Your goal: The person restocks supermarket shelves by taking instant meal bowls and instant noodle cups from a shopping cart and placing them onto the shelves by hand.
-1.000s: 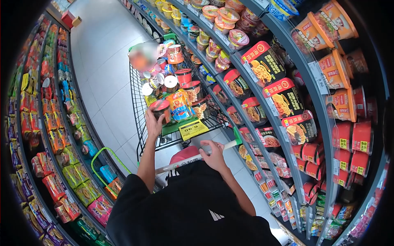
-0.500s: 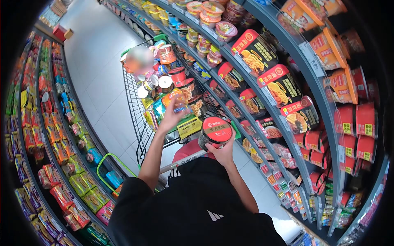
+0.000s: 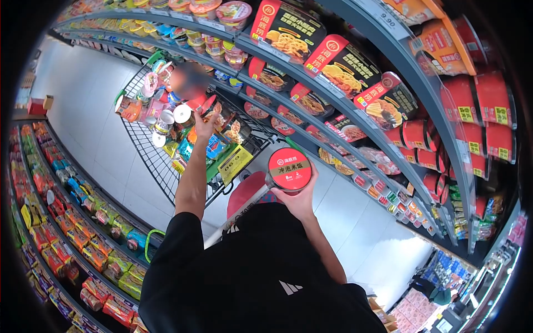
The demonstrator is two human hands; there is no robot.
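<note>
Our right hand [image 3: 300, 201] is clamped on a round red-lidded tub [image 3: 289, 168], thumb and fingers about its side, with the lid turned up towards us. We have it in front of our body, just beyond the white cart handle [image 3: 236, 215] and to the right of the cart's yellow price sign [image 3: 234, 164].

Our left hand [image 3: 205, 127] reaches into the wire shopping cart [image 3: 135, 142], its fingers at a red container [image 3: 197, 103] among the heaped goods — we cannot tell whether they have closed on it. Near this hand we see a white round lid [image 3: 182, 114] to its left and a blue packet [image 3: 216, 146] below it.

To our right, the shelf rack carries black-and-red boxes [image 3: 343, 66] and stacked red tubs [image 3: 496, 103]; to our left, bright packets [image 3: 91, 254] line the lower shelves — with pale floor tiles [image 3: 108, 108] between.
</note>
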